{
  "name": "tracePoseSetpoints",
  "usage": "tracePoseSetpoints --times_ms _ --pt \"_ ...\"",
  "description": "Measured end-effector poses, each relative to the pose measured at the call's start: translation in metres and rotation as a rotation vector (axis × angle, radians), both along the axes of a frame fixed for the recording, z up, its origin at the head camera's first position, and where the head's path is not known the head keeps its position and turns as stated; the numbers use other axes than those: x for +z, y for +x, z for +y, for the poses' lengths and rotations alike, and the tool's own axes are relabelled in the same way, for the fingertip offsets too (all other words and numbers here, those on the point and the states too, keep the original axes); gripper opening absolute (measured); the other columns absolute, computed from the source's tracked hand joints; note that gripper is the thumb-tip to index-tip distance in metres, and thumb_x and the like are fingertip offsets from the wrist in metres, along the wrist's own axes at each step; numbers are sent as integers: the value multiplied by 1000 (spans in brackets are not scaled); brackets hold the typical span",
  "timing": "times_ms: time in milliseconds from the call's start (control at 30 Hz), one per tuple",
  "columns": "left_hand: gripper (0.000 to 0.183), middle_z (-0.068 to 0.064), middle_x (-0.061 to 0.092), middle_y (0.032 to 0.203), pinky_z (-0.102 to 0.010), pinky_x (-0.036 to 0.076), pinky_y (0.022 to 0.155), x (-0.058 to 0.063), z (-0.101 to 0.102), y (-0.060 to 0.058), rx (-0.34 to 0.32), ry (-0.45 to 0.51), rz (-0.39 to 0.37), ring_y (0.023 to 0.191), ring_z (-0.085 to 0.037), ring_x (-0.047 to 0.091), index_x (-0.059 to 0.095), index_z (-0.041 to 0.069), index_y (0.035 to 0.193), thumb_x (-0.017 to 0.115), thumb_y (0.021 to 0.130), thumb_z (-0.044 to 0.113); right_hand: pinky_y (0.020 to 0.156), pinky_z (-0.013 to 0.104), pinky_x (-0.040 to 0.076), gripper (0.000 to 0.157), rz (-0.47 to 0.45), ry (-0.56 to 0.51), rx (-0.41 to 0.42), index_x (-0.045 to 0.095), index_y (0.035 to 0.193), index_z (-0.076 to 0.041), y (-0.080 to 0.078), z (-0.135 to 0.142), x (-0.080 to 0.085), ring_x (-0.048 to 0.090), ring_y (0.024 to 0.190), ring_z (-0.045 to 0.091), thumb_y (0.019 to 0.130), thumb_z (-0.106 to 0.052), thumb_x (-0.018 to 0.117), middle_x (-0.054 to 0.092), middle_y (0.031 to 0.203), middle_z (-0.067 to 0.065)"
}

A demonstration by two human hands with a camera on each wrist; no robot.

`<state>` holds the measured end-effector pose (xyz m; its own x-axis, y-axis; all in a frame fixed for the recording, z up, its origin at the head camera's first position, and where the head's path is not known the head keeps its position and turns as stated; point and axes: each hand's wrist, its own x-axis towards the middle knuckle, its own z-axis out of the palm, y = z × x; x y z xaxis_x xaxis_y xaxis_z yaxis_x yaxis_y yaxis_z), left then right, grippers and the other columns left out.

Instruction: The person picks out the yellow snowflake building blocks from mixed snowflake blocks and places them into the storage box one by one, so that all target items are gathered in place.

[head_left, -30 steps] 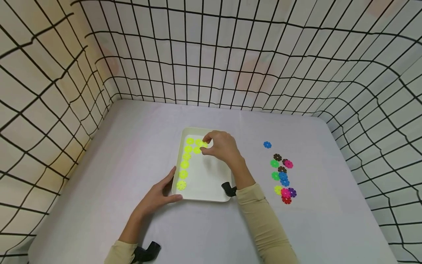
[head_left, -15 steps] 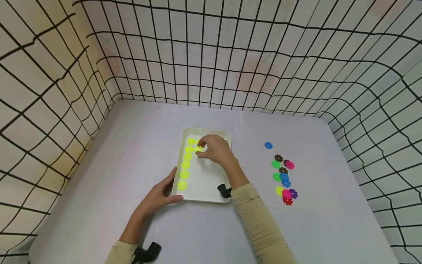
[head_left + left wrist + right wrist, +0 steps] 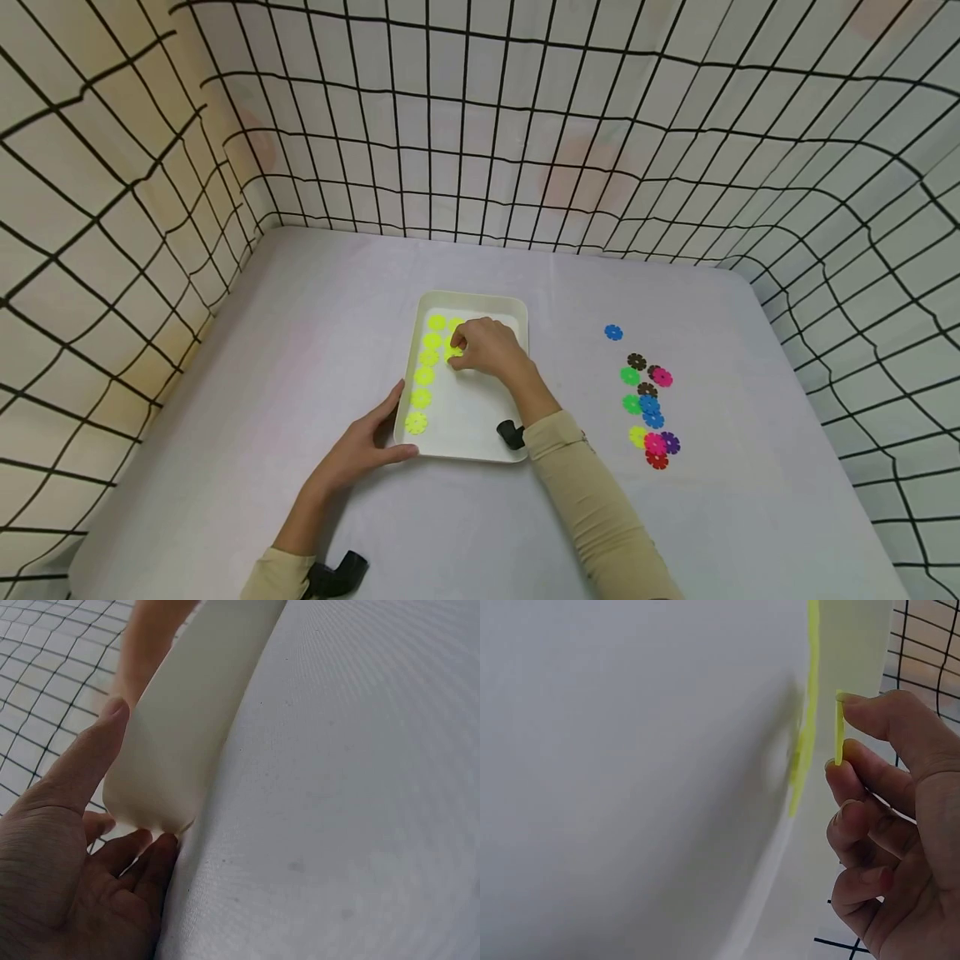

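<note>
A shallow white tray (image 3: 472, 417) lies on the table, with a column of yellow notched plastic discs (image 3: 423, 376) along its left side and a second, shorter column begun at the top. My left hand (image 3: 367, 450) grips the tray's near left corner, thumb at the front rim and fingers against the side wall. Over the second column, my right hand (image 3: 487, 348) pinches a yellow notched disc (image 3: 839, 731) between thumb and fingertips. The right wrist view shows that disc on edge, apart from the tray floor. My right hand partly hides the discs beneath it.
Right of the tray lies a loose spread of notched discs: brown (image 3: 637, 362), green (image 3: 630, 376), blue (image 3: 648, 405), pink, purple, red (image 3: 657, 461) and one yellow (image 3: 637, 437). A single blue disc (image 3: 613, 332) lies farther back. Black wire mesh (image 3: 450, 150) stands around the table.
My right hand has moved left, then slightly nearer along the tray, with the yellow disc in its pinch. My left hand stays at the tray's corner.
</note>
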<state>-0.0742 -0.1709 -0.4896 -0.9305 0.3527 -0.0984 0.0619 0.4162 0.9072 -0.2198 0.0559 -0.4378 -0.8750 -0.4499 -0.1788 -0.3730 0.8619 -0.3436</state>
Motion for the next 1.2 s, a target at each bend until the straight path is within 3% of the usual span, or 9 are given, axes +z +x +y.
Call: tracePoseSetpoints --times_ms 500,1200 --pt "102 -4 17 164 -53 24 117 1 0 1 1 -2 0 150 -27 20 13 21 158 79 81 32 78 30 51 28 -23 11 18 74 104 -16 0 -5 -10 63 87 11 81 -32 77 70 97 -6" --pt "102 -5 17 163 -53 24 117 3 1 0 1 -2 1 150 -29 20 14 19 158 80 81 32 77 30 51 28 -23 38 3 74 104 -16 -2 -6 -11 63 86 12 82 -34 75 71 97 -6"
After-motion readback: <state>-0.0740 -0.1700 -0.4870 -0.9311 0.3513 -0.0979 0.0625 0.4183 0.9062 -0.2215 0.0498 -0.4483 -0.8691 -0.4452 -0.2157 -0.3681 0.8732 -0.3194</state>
